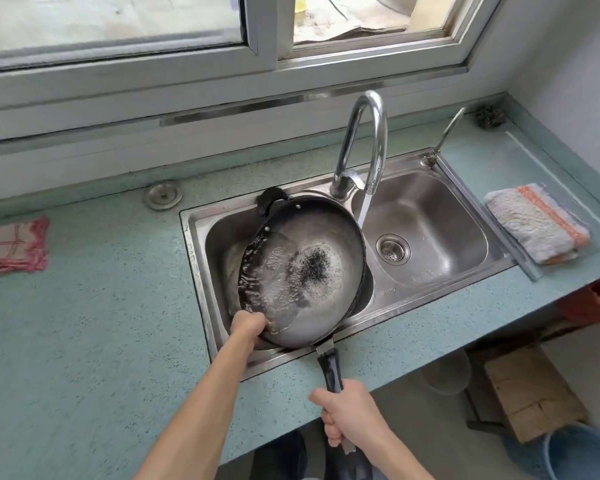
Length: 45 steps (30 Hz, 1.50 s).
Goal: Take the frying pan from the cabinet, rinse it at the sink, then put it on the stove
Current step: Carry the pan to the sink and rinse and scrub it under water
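Sink [447, 216] — pan [312, 265] above; handle [331, 370] in R hand [350, 410], rim in L hand [248, 323].

I see the frying pan [312, 271] tilted over the sink [440, 216]; right hand [347, 410] grips its handle [330, 368] at six o'clock, left hand [248, 323] the rim [291, 338] at seven. Tap [364, 140] running at one.

Left basin [218, 247] mostly hidden under frying pan [309, 268], bucket [577, 455] cut off

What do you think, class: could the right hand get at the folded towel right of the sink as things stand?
Probably not yet. The right hand grips the frying pan by its handle; once freed, nothing seems to block the way to the folded towel.
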Motion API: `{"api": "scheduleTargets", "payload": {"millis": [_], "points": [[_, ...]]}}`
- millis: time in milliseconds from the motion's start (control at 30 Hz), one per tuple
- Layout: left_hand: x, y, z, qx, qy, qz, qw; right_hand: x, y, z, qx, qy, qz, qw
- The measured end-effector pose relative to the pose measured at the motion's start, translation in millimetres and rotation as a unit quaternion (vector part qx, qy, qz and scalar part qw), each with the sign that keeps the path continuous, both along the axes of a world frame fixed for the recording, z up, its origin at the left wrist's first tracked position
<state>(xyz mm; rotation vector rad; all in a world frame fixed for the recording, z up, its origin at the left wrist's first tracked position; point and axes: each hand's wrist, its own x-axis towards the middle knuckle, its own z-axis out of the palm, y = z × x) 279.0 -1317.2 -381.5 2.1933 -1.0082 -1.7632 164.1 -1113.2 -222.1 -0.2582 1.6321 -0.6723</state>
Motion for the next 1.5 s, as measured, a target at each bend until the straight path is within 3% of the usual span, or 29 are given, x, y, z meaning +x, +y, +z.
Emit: {"api": "scheduleTargets", "payload": {"millis": [200, 400, 667, 1233, 1500], "points": [[3, -6, -12, 0.021, 0.026, 0.008, 0.999, -5, 0, 5, 0.008, 0.027, 0.002, 1.000], [5, 2, 61, 0.044, 0.071, 0.043, 0.996, -37, 0, 7, 0.027, -0.029, 0.038, 0.998], [6, 9, 81, 0.015, 0.106, 0.061, 0.992, -68, 4, -8, 0.030, -0.094, 0.065, 0.993], [-19, 53, 148, -0.114, 0.004, 0.086, 0.990, -148, 6, -8, 0.060, -0.235, 0.127, 0.962], [-42, 48, 190, -0.157, -0.096, 0.008, 0.983, -175, 0, -16, 0.061, -0.313, 0.171, 0.932]]}}
